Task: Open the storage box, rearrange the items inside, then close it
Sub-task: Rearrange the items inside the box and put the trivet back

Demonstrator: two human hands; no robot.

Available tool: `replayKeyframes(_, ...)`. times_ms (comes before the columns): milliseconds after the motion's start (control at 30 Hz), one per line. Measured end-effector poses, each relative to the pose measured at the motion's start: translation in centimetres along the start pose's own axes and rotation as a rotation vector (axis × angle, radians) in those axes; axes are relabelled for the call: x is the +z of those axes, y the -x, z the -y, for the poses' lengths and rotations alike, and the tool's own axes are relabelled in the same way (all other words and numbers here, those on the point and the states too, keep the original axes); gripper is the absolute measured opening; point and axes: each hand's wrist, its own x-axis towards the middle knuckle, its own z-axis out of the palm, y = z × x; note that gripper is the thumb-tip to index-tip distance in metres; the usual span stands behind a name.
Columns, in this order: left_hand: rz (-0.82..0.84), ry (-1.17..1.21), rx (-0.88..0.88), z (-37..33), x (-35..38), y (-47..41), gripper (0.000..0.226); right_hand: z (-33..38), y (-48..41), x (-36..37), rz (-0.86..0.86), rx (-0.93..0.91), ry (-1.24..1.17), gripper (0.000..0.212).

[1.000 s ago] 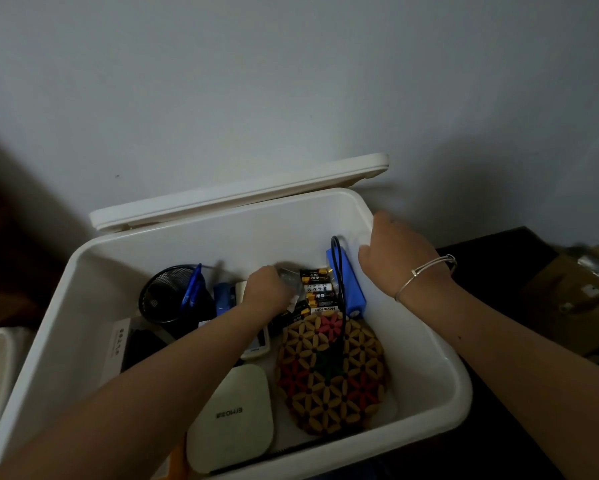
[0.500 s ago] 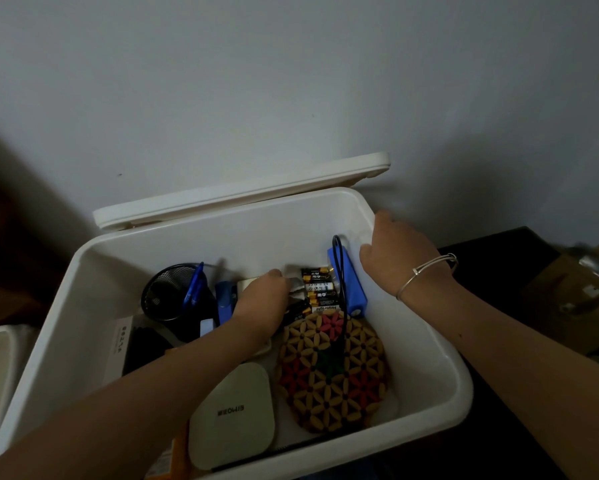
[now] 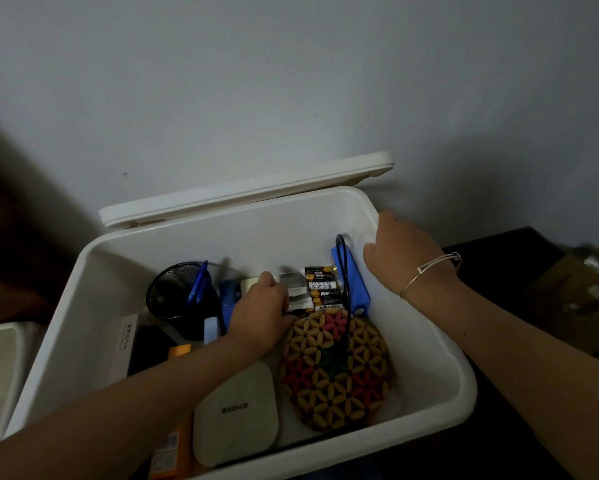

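My left hand (image 3: pixel 260 317) was down inside the open box (image 3: pixel 440 341), fingers (image 3: pixel 270 282) curled onto a crinkled clear packet (image 3: pixel 296 289). Their tips were hidden, so I could not tell whether they gripped it. Just right of those fingers lay a row of glossy black-and-gold batteries (image 3: pixel 322 289), then a smooth blue block (image 3: pixel 355 285) with a thin black cord (image 3: pixel 343 265) looped over it. Nearer me than the fingers sat an oval mat (image 3: pixel 336 372) of wooden beads in flower shapes, tan, red and green, and a matte cream case (image 3: pixel 235 414) with rounded corners. Left of my fingers stood a black wire-mesh cup (image 3: pixel 173 292) holding a blue pen (image 3: pixel 197 285). My right hand (image 3: pixel 405 254), a thin metal bangle (image 3: pixel 429 271) at the wrist, clasped the box's smooth white plastic side wall, thumb inside. The lid (image 3: pixel 242 195) stood tipped up beyond both hands against a plain grey wall (image 3: pixel 291 81). The box sat on a dark surface (image 3: pixel 498 247); a brown carton (image 3: pixel 575 299) lay off to my right.
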Motion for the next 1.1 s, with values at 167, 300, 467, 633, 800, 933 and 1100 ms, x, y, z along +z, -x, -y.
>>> replayKeyframes(167, 0.001, -0.121, 0.058, -0.2, 0.2, -0.2, 0.033, 0.0, 0.1, -0.1, -0.002, 0.000, 0.004, 0.028)
replayKeyframes(300, -0.029, -0.176, 0.093, -0.2, 0.4, -0.7, 0.036, 0.1, 0.0, -0.1, 0.008, 0.002, -0.011, 0.029)
replayKeyframes(467, -0.069, -0.107, 0.099, 0.0, 0.6, -0.6, 0.031, 0.0, 0.0, 0.0, 0.005, 0.005, -0.003, 0.029)
replayKeyframes(633, -0.117, -0.118, 0.136, 0.3, -0.1, -0.8, 0.020, 0.0, -0.1, 0.0, 0.001, 0.004, -0.007, 0.029)
replayKeyframes(800, -0.152, -0.049, -0.020, -0.1, -0.9, -1.1, 0.025, 0.0, -0.1, 0.1, -0.005, -0.003, -0.001, 0.028)
replayKeyframes(933, -0.057, 0.111, -0.133, -0.3, -0.8, -1.6, 0.039, 0.0, 0.0, 0.0, -0.007, -0.007, -0.004, 0.030)
replayKeyframes(1100, -0.026, 0.204, -0.067, 0.0, -0.3, -1.3, 0.024, 0.0, -0.1, 0.0, 0.000, -0.004, -0.006, 0.031)
